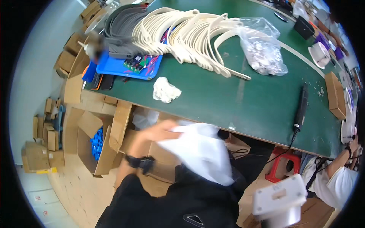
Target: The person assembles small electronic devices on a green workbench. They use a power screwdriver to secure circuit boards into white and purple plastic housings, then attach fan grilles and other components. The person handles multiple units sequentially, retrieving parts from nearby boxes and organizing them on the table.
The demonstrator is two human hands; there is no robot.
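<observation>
My left hand (161, 131), with a dark band and watch on its wrist, is closed on the upper corner of a white, thin plastic bag (203, 152). The bag hangs loosely in front of my body, below the table's front edge, and is blurred. My right hand does not show. At the lower right stands a white device (279, 197) with a flat rectangular face and a rounded body below; what supports it is hidden. A crumpled white wad (166, 90) lies on the green table (213, 102) beyond my left hand.
Cream curved bands (197, 38) and grey ones (123, 28) lie stacked behind a blue tray (110, 66) with a circuit board. A clear bag of parts (262, 53) and a black electric screwdriver (302, 104) lie right. An open carton (102, 167) stands left; another person (336, 178) sits right.
</observation>
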